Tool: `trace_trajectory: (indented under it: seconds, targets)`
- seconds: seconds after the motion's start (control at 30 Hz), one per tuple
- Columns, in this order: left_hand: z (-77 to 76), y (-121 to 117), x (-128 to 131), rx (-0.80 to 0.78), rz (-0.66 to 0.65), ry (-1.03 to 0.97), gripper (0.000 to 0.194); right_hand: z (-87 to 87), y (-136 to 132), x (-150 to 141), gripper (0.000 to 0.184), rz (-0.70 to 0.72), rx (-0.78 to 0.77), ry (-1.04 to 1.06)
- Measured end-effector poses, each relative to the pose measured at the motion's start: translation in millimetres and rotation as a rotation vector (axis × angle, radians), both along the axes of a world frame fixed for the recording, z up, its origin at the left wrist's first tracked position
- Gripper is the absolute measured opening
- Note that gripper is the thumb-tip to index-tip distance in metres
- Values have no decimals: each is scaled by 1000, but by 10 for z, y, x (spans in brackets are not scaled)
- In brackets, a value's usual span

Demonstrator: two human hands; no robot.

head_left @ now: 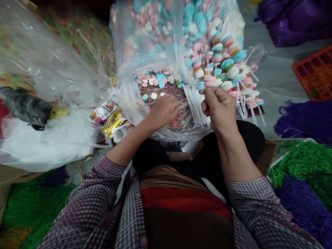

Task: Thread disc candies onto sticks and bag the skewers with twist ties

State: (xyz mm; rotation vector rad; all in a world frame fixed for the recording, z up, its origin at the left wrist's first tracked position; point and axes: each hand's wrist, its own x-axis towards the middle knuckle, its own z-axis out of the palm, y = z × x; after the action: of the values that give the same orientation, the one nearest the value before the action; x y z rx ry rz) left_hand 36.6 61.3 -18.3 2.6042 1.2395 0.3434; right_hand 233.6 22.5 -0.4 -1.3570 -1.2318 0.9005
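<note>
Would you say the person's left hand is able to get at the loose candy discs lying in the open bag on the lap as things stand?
Probably yes: the left hand already lies inside the open bag, and the loose candy discs sit just beyond its knuckles with nothing between. The right hand is shut on a white stick, off to the side.

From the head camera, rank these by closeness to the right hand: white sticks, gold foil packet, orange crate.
From the right hand:
1. white sticks, touching it on its left.
2. gold foil packet, far left, past the left hand.
3. orange crate, far right edge; roughly level with the packet, hard to call.
</note>
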Motion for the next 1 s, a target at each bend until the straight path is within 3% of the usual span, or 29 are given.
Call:
trace_trajectory:
  seconds: [0.17,0.27,0.4,0.6,0.87,1.0]
  targets:
    - [-47,602,119,11,203,2,32,6,5,7,45,-4,2,18]
    - [-207,899,233,19,216,-18,36,9,-8,-11,47,-8,-5,10]
    - [-343,1097,339,-3,206,-3,43,14,-26,-16,45,-5,-8,-9]
    - [-260,1112,292,-51,218,68,41,35,-36,-34,46,21,6,-39]
    - [-59,808,-123,-79,188,244,34,56,-63,-42,46,34,-1,-58]
    - [-16,726,-258,-141,207,219,40,14,-64,-81,48,62,-12,-61]
